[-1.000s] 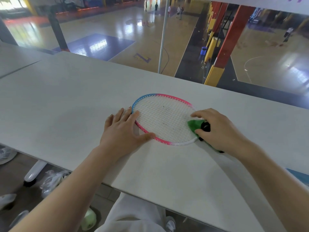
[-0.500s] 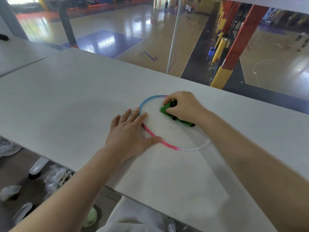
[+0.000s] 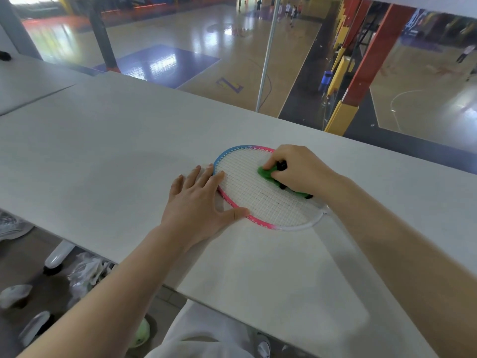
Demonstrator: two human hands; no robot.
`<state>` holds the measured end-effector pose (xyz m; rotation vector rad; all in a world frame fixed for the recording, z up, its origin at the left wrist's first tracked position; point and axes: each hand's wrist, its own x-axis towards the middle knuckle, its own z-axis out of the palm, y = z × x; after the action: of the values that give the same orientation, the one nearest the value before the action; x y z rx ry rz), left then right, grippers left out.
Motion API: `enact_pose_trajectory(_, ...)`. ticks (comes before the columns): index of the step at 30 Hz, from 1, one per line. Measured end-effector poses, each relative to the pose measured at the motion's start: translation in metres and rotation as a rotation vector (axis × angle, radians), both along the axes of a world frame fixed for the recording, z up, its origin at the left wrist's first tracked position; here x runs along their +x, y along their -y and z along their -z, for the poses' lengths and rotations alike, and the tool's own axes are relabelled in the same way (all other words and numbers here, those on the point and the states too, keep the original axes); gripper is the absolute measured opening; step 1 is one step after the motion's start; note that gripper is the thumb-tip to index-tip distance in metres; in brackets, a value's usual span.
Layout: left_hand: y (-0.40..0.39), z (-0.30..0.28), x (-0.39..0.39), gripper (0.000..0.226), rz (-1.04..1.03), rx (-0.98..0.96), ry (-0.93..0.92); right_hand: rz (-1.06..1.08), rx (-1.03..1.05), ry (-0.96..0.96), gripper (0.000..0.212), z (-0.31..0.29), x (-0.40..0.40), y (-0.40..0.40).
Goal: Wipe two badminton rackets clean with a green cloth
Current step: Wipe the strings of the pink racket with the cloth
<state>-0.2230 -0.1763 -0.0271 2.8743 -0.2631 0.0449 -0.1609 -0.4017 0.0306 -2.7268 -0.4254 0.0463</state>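
From the head view, your left hand [image 3: 198, 202] lies flat with straight fingers spread over the near-left rim of the badminton racket with the blue, pink and white frame and white strings [image 3: 260, 200], pinning it to the pale grey tabletop [image 3: 103, 156]. Your right hand [image 3: 299, 171] has its fingers curled round the bunched green cloth [image 3: 267, 173], pressing it onto the strings near the far right side of the head; something black shows within the cloth, and I cannot tell what it is. The racket's shaft and handle are hidden under your right forearm, and no second racket is in view. The main risk, as I judge it, is the frame skating sideways if your flat left hand eases off while the cloth drags across the strings. Heavy pressure could also snag the cloth in the string mesh, or leave the dark specks near the centre untouched. No container sits on the table; beneath it, near your white trousers [image 3: 206, 337], lie a crumpled plastic bag [image 3: 87, 275], whose contents I cannot make out, and some shoes [image 3: 15, 295].
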Motion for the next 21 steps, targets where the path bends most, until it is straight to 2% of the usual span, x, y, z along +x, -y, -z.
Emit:
enact_pose_trajectory(7,0.001,-0.004,-0.002,0.107,0.003,0.008,-0.018,0.059,-0.045,-0.006,0.017,-0.003,-0.049,0.063)
enact_pose_trajectory(15,0.001,-0.008,-0.002,0.107,0.034,0.045,-0.048,0.085,-0.071,-0.055,0.021,-0.005,-0.05,0.069)
enact_pose_trajectory(18,0.004,-0.009,-0.002,0.105,0.126,0.039,-0.003,0.086,-0.056,-0.049,0.022,-0.004,-0.052,0.069)
enact_pose_trajectory(21,0.009,-0.01,-0.006,0.086,0.276,-0.069,0.051,0.091,-0.04,-0.023,0.022,-0.002,-0.054,0.069)
